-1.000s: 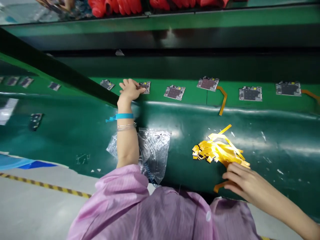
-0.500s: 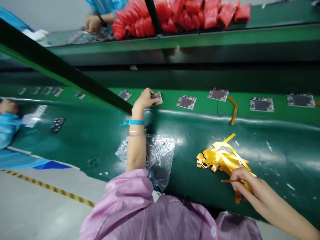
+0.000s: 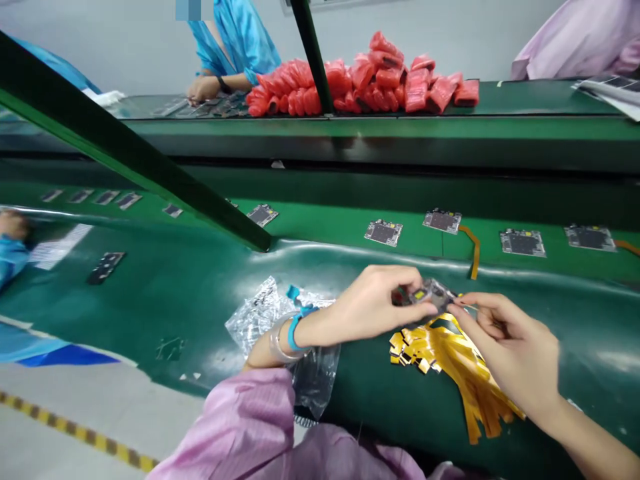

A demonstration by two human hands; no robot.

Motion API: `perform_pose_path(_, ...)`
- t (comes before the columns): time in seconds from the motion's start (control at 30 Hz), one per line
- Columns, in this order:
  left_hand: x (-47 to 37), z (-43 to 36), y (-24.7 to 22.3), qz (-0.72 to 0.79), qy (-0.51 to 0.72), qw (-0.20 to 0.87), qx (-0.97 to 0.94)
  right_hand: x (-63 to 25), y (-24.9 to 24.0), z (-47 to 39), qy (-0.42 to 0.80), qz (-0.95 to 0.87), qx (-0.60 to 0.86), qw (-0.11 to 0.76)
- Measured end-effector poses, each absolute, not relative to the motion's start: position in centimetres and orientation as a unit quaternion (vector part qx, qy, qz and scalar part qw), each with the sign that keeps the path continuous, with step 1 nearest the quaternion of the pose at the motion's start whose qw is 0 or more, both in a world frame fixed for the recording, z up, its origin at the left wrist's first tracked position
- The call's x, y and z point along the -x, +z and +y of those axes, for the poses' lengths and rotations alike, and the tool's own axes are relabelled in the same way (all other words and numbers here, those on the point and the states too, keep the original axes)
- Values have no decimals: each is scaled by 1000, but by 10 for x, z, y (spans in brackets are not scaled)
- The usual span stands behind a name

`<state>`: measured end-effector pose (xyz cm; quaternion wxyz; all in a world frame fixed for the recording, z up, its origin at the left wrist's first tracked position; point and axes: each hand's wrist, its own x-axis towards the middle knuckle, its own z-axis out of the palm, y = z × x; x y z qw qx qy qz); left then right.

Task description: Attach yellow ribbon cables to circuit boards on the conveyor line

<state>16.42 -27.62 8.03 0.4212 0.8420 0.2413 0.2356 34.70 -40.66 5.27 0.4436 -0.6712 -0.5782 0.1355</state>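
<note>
My left hand (image 3: 375, 303) grips a small circuit board (image 3: 436, 293) between thumb and fingers, raised and tilted above the green bench mat. At the board's right edge, my right hand (image 3: 520, 343) pinches a thin flex cable that is mostly hidden by the fingers. Just below both hands lies a fanned pile of orange-gold flex cables (image 3: 463, 373). Under my left forearm is a crumpled clear plastic bag (image 3: 260, 317). Beyond the hands, more circuit boards (image 3: 383, 232) lie on the green belt (image 3: 320, 227); some on the right have an orange flex cable (image 3: 475, 257) attached.
A dark green post (image 3: 150, 160) slants across the left side. Red wrapped packages (image 3: 385, 80) are heaped on the far bench, beside a co-worker's hands (image 3: 205, 89). Another co-worker's hand (image 3: 14, 225) is at the far left, near a dark board (image 3: 106, 268) on the mat.
My left hand has taken a circuit board off the belt and brought it right and nearer. My right hand has risen from the cable pile to the board's edge. The view has tipped upward.
</note>
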Motion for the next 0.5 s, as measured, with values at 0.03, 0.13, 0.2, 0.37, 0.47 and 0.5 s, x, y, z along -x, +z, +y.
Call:
perform_pose_path(0.03, -165, -284, 80, 227, 234, 413, -850, -348, 52, -408, 132, -579, 670, 446)
perform_pose_path(0.13, -165, -293, 78, 214, 232, 404, -858, -352, 49, -416, 128, -572, 672, 453)
perform_pose_path(0.2, -164, -294, 77, 215, 224, 415, -855, -354, 47, -420, 124, -567, 677, 454)
perform_pose_path(0.37, -167, -297, 77, 240, 193, 450, -838, -355, 42, -420, 107, -591, 673, 431)
perform_pose_path(0.47, -170, -292, 74, 256, 149, 537, -790, -353, 43, -423, 111, -621, 661, 407)
perform_pose_path(0.5, -172, -289, 72, 254, 128, 589, -756, -353, 44, -424, 132, -613, 660, 413)
